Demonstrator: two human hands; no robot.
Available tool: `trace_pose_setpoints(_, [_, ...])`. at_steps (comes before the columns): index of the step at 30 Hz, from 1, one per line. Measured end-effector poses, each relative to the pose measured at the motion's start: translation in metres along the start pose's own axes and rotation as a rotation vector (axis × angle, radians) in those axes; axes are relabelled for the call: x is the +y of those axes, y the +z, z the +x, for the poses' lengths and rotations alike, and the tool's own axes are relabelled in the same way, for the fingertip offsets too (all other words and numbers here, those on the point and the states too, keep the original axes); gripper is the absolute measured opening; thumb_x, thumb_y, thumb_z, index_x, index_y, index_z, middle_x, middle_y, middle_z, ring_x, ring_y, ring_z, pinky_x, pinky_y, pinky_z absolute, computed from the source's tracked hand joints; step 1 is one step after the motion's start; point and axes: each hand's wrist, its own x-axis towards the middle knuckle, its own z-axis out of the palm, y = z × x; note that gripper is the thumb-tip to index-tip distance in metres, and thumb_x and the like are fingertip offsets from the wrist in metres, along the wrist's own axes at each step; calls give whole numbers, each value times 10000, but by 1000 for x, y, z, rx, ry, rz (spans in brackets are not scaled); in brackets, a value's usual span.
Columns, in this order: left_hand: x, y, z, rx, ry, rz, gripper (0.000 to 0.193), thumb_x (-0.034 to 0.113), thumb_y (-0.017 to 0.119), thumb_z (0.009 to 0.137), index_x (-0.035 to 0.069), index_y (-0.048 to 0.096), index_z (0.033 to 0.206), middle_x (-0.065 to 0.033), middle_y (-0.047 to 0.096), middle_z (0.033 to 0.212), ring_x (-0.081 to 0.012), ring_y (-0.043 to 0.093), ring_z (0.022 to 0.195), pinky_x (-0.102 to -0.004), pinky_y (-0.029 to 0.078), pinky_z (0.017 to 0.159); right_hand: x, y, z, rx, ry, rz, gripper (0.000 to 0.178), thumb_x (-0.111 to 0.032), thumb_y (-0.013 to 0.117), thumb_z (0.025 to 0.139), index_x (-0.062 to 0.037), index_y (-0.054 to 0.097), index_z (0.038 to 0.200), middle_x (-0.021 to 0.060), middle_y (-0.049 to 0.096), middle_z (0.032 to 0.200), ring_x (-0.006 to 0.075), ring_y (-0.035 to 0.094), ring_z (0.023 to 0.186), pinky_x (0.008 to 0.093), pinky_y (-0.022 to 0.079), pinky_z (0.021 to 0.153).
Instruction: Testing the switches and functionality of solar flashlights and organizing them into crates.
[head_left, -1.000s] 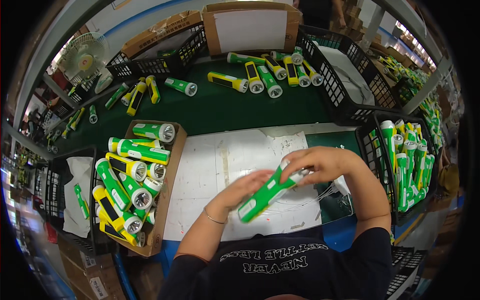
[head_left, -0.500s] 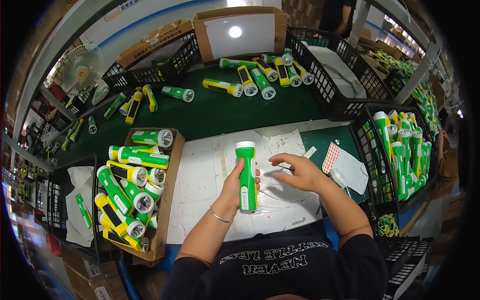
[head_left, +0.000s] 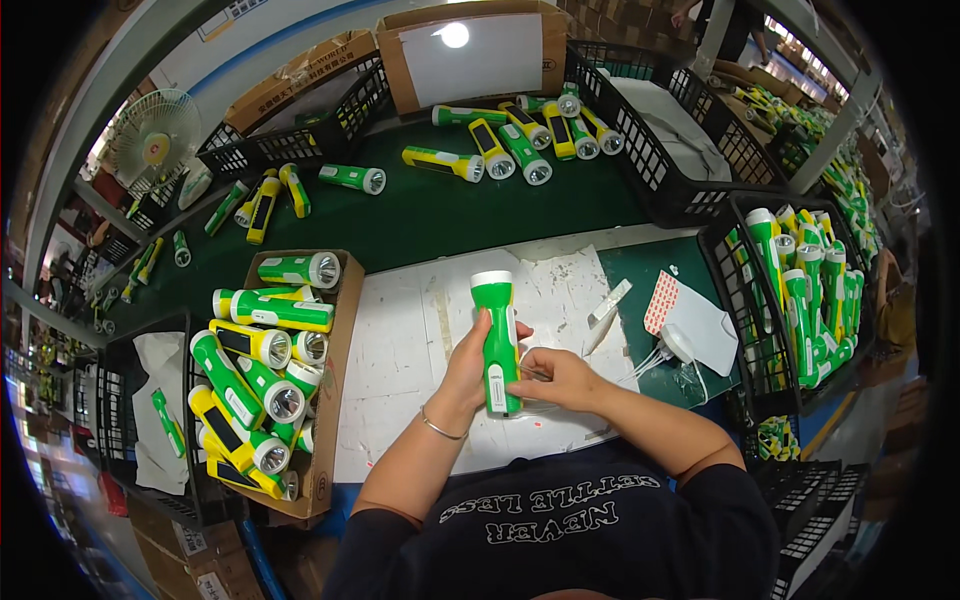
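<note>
Flashlight (head_left: 495,335) points nearly straight ahead, long axis front to back, left hand (head_left: 467,364) clamped round it, right hand (head_left: 563,378) touching it.

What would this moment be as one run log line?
left hand: grips green-and-yellow flashlight | right hand: at flashlight's near end | flashlight: pointing forward | bright spot: on white sheet
</note>
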Motion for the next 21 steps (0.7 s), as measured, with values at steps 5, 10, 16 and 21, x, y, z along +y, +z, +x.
trace_pose_setpoints(5, [-2,2,-3,-84,34,-61,542,430,355,959,13,357,1305,-186,511,1205,-288,480,1144,-444,412,959,21,23,-10,-55,167,573,397,-216,631,816,-46,473,1138,49,584,937,100,554,836,225,449,672])
trace_pose_setpoints(10, [-2,-11,-3,-208,-106,-514,521,311,559,889,110,373,1332,-157,525,1168,-293,518,1087,-452,433,945,17,41,-44,-480,344,1020,314,-239,602,792,-59,497,1028,115,589,873,172,556,797,267,429,717])
trace_pose_setpoints(16, [1,-7,-7,-175,-128,-226,546,192,615,841,52,364,1305,-152,554,1024,-262,585,925,-412,500,854,12,57,-51,-309,188,608,240,-257,594,852,-59,534,973,80,613,826,145,572,788,267,436,721])
trace_pose_setpoints(21, [4,7,-11,-60,-139,-96,512,155,596,834,23,377,1277,-150,563,991,-262,589,906,-421,498,865,16,62,-55,-247,154,547,208,-210,591,872,-36,549,977,77,623,834,149,595,809,266,449,737])
